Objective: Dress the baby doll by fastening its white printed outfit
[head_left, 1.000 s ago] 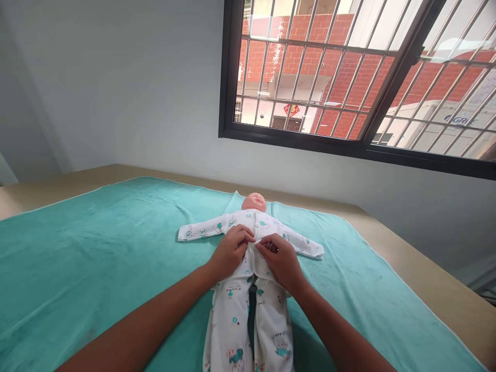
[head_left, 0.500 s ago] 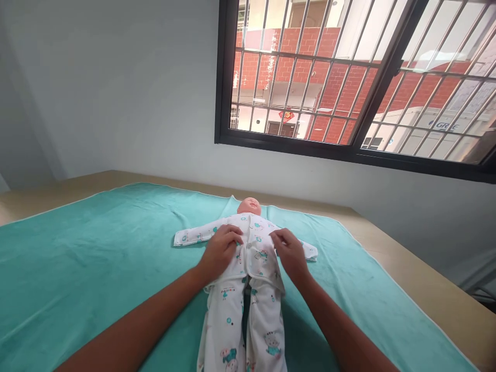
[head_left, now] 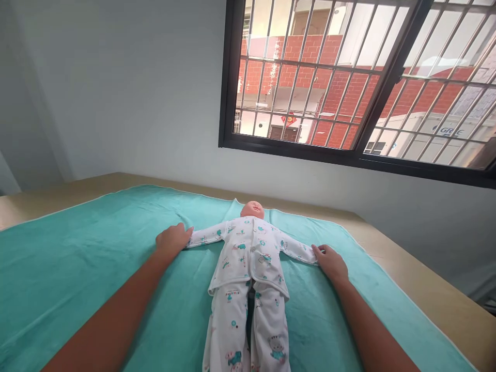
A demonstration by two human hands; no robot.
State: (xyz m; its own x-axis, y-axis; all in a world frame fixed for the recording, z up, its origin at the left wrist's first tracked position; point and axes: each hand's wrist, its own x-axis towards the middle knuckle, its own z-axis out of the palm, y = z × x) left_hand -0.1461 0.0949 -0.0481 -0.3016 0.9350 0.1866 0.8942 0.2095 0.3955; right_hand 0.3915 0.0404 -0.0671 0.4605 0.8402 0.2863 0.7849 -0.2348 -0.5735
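A baby doll [head_left: 252,209] lies on its back, its head at the far end. It wears a white printed jacket [head_left: 248,253] with its front closed, and matching white trousers [head_left: 229,325]. Both sleeves stretch out sideways. My left hand [head_left: 172,242] is closed at the cuff of the left-side sleeve [head_left: 207,235], thumb against the cloth. At the opposite cuff, my right hand [head_left: 331,262] pinches the end of the right-side sleeve [head_left: 298,251]. The doll's own hands are out of sight.
A turquoise blanket [head_left: 116,258] lies under the doll, covering most of a light wooden table [head_left: 418,279]. Behind the table's far edge stands a pale wall [head_left: 155,103] with a barred, black-framed window [head_left: 294,147].
Both hands have moved outward from the jacket's front to the two sleeve ends. The sleeves now lie stretched out, and the view has shifted slightly.
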